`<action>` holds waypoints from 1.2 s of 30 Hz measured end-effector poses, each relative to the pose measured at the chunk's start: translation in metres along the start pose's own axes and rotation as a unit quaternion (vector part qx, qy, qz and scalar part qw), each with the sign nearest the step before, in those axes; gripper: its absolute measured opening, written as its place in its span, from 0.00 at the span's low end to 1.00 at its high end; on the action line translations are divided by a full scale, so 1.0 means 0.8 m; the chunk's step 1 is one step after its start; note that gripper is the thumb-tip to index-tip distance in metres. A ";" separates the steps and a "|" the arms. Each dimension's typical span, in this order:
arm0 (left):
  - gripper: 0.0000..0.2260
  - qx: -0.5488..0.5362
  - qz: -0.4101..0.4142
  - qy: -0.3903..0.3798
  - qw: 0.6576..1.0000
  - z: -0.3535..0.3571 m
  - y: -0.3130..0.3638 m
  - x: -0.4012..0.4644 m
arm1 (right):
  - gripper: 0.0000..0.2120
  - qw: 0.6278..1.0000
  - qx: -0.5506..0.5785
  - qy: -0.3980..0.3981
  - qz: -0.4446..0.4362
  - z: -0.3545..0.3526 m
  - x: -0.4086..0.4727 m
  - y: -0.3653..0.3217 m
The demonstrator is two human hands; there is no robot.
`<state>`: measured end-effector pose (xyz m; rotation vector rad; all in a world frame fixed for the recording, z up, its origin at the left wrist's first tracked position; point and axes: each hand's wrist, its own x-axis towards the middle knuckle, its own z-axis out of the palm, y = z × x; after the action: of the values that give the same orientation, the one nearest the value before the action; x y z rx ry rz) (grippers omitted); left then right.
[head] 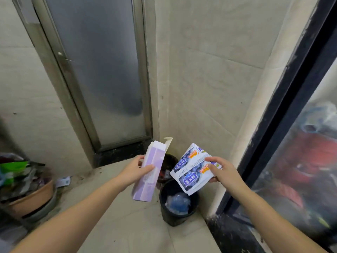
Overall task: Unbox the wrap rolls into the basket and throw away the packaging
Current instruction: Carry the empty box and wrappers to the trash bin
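Note:
My left hand (pixel 136 170) grips a long lilac and white carton (pixel 148 181), held upright with its top flap open. My right hand (pixel 221 170) holds a flattened white wrapper (pixel 189 171) printed with blue panels and orange text. Both pieces of packaging hang above two black bins in the corner. The nearer bin (pixel 177 207) holds crumpled clear plastic and something blue. The farther bin (pixel 168 167) is mostly hidden behind the carton and the wrapper. No wrap roll or basket is in view.
A frosted glass door (pixel 102 73) in a metal frame stands ahead on the left. Tiled walls meet at the corner behind the bins. A black-framed window (pixel 291 125) runs along the right. Plant pots and bags (pixel 23 183) crowd the floor at the left.

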<state>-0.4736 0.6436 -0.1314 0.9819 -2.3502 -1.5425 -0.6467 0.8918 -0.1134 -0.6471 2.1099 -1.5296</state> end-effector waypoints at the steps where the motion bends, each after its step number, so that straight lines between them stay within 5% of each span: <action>1: 0.21 -0.001 0.002 0.005 1.000 0.002 0.003 0.020 | 0.09 1.000 -0.004 -0.005 -0.005 -0.002 0.021 -0.001; 11: 0.17 -0.054 -0.021 -0.022 0.998 0.073 0.042 0.199 | 0.10 0.996 -0.089 -0.021 0.009 -0.060 0.192 0.011; 20: 0.18 -0.095 -0.184 -0.001 0.978 0.117 -0.071 0.259 | 0.11 0.970 -0.158 -0.129 0.132 -0.033 0.311 0.116; 26: 0.21 -0.134 -0.259 0.047 0.955 0.181 -0.140 0.310 | 0.14 0.947 -0.130 -0.208 0.206 0.012 0.400 0.220; 30: 0.25 -0.135 -0.316 0.022 0.939 0.247 -0.206 0.348 | 0.19 0.918 -0.212 -0.243 0.231 0.068 0.426 0.314; 36: 0.34 -0.012 -0.381 0.044 0.923 0.375 -0.376 0.439 | 0.23 0.886 -0.279 -0.271 0.253 0.182 0.467 0.518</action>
<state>-0.7549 0.5843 -0.6019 2.0749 -1.9623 -1.6693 -0.8973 0.6686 -0.5824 -0.5561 2.0256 -0.3826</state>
